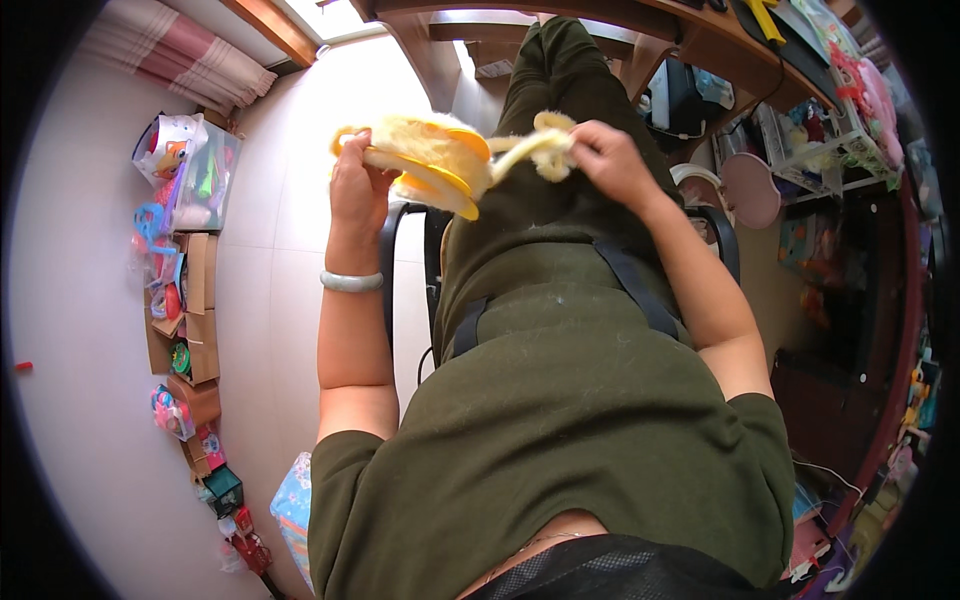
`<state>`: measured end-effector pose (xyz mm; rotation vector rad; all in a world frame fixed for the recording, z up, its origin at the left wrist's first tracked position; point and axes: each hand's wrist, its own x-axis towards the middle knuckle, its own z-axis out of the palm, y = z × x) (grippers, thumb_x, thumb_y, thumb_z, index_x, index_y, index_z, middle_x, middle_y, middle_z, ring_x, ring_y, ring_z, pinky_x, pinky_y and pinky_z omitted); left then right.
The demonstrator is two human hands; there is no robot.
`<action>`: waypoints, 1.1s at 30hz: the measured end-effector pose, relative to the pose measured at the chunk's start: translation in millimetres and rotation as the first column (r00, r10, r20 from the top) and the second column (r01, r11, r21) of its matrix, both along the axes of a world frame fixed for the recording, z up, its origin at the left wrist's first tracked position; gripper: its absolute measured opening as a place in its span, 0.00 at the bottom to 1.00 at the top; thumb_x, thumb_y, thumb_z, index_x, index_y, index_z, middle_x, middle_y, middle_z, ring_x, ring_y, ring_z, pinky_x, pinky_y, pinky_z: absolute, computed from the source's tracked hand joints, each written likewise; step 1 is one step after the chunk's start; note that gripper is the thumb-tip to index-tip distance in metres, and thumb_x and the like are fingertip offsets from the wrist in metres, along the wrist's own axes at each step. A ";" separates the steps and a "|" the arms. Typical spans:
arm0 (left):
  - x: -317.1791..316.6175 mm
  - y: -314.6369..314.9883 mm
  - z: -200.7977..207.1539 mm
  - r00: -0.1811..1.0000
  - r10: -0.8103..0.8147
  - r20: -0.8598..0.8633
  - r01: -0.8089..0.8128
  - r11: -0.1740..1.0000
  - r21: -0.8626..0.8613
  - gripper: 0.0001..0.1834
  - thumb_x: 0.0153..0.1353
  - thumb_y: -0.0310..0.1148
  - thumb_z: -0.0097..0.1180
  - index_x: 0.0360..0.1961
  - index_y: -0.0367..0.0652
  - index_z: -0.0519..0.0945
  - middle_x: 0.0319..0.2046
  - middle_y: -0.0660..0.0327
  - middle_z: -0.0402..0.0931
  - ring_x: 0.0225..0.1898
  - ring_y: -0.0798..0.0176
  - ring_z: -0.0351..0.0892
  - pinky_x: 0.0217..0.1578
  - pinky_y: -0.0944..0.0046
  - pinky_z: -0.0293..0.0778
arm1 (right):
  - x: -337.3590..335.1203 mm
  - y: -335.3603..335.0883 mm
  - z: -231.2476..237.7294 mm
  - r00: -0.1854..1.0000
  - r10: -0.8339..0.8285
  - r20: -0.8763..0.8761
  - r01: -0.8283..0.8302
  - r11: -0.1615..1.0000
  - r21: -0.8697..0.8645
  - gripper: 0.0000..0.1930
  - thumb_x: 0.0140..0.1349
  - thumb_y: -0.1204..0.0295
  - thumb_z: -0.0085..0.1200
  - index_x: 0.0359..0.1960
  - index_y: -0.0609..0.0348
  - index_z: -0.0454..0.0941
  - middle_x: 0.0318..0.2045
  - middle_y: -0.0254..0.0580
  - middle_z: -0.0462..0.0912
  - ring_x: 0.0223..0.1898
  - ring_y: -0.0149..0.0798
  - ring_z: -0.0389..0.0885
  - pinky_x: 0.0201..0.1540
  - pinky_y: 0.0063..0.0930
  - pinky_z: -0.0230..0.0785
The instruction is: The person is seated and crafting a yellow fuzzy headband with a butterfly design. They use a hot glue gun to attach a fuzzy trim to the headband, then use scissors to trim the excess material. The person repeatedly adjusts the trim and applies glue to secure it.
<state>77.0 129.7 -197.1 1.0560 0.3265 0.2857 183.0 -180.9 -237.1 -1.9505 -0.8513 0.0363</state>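
In front of my lap I hold up a fluffy pale-yellow plush piece [425, 140] with smooth bright-yellow edges; it looks like a small plush bag, though its exact kind is unclear. My left hand [358, 185] is closed on its left end, thumb up and fingers partly hidden behind it. A long pale-yellow fluffy strap [520, 152] runs from its right side toward my right hand [610, 165]. That hand is closed in a pinch at the strap's far end, beside a looped, bow-like fluffy part [552, 145]. Both the strap and the loops are slightly blurred.
I sit in a chair with black armrests [733, 245], my legs under a wooden desk [690, 35]. Along the left wall stand a clear plastic bin [207, 180], cardboard boxes [202, 345] and toys. To the right are a white rack [815, 150] and a pink round stool-like thing [750, 190].
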 end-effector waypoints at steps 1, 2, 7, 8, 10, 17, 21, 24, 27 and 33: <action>-3.6 -1.0 10.9 0.999 0.032 -0.009 -0.032 0.999 0.006 0.13 0.67 0.37 0.43 0.46 0.41 0.73 0.42 0.59 0.77 0.44 0.62 0.78 0.43 0.61 0.73 | 3.9 -5.4 17.4 0.981 -0.088 -0.174 0.098 0.994 0.046 0.05 0.63 0.74 0.53 0.31 0.61 0.79 0.28 0.35 0.81 0.31 0.34 0.81 0.38 0.27 0.71; -6.0 -4.4 21.4 0.998 0.068 -0.018 -0.068 0.998 0.012 0.14 0.67 0.38 0.43 0.47 0.42 0.73 0.43 0.58 0.77 0.44 0.61 0.78 0.41 0.58 0.75 | 9.6 -9.2 29.5 0.961 -0.028 -0.275 0.102 0.961 0.258 0.06 0.65 0.72 0.53 0.34 0.61 0.79 0.26 0.35 0.81 0.29 0.30 0.80 0.36 0.24 0.71; -10.6 -13.3 40.9 0.999 0.036 -0.014 -0.036 0.999 -0.036 0.16 0.68 0.38 0.42 0.49 0.40 0.70 0.42 0.54 0.78 0.44 0.58 0.80 0.37 0.58 0.80 | 19.8 -43.6 95.2 0.956 0.024 -0.291 0.144 0.828 0.542 0.07 0.68 0.70 0.52 0.40 0.60 0.78 0.21 0.32 0.77 0.17 0.24 0.73 0.21 0.16 0.64; -9.5 -12.6 37.9 1.000 0.014 -0.025 -0.015 1.000 -0.010 0.16 0.68 0.38 0.42 0.49 0.39 0.71 0.42 0.54 0.78 0.43 0.58 0.80 0.36 0.59 0.80 | 17.7 -48.8 105.4 0.952 0.037 -0.304 0.145 0.818 0.556 0.08 0.68 0.70 0.52 0.40 0.61 0.78 0.20 0.32 0.76 0.17 0.24 0.72 0.20 0.15 0.63; -5.0 -19.3 33.7 0.998 0.017 -0.067 -0.017 1.000 0.002 0.16 0.68 0.39 0.42 0.49 0.38 0.71 0.41 0.53 0.78 0.40 0.56 0.82 0.33 0.60 0.83 | 18.7 -64.3 112.2 0.925 0.096 -0.367 0.143 0.808 0.571 0.08 0.67 0.73 0.51 0.42 0.63 0.77 0.22 0.36 0.78 0.18 0.26 0.74 0.22 0.17 0.66; 20.7 -70.6 12.0 0.954 -0.239 -0.181 0.237 0.971 -0.033 0.22 0.70 0.45 0.42 0.54 0.37 0.69 0.50 0.50 0.73 0.49 0.52 0.78 0.47 0.57 0.82 | 5.2 -105.1 76.4 0.807 0.105 -0.582 0.208 0.871 0.446 0.13 0.57 0.80 0.44 0.44 0.64 0.75 0.31 0.43 0.81 0.28 0.33 0.80 0.37 0.25 0.74; 24.9 -81.0 20.8 0.932 -0.311 -0.185 0.304 0.951 -0.062 0.28 0.70 0.52 0.43 0.53 0.34 0.70 0.46 0.50 0.77 0.46 0.55 0.81 0.44 0.61 0.83 | -13.0 -116.0 61.9 0.782 0.059 -0.620 0.026 0.992 0.127 0.16 0.59 0.72 0.51 0.50 0.62 0.74 0.36 0.37 0.80 0.32 0.28 0.78 0.37 0.21 0.71; 24.2 -85.7 24.5 0.927 -0.308 -0.214 0.328 0.942 0.065 0.31 0.67 0.54 0.48 0.51 0.32 0.73 0.42 0.51 0.79 0.42 0.58 0.83 0.40 0.64 0.83 | -17.7 -122.5 49.8 0.724 -0.073 -0.685 -0.029 0.990 -0.136 0.21 0.63 0.61 0.56 0.52 0.62 0.74 0.35 0.34 0.79 0.33 0.27 0.76 0.39 0.21 0.69; 19.9 -87.7 24.1 0.921 -0.339 -0.194 0.380 0.893 0.243 0.29 0.65 0.52 0.54 0.47 0.30 0.76 0.40 0.53 0.80 0.40 0.62 0.83 0.38 0.68 0.84 | -23.8 -99.5 41.9 0.838 -0.260 -0.479 0.119 0.945 -0.304 0.21 0.62 0.59 0.58 0.48 0.63 0.77 0.30 0.40 0.80 0.30 0.33 0.77 0.36 0.26 0.70; 8.2 -86.3 26.6 0.904 -0.382 -0.192 0.427 0.834 0.349 0.24 0.63 0.44 0.60 0.44 0.29 0.77 0.37 0.56 0.80 0.37 0.65 0.83 0.40 0.71 0.82 | -34.8 -17.5 70.1 0.976 -0.171 0.133 0.161 0.983 0.083 0.21 0.63 0.60 0.57 0.49 0.65 0.76 0.44 0.54 0.80 0.42 0.47 0.80 0.46 0.32 0.71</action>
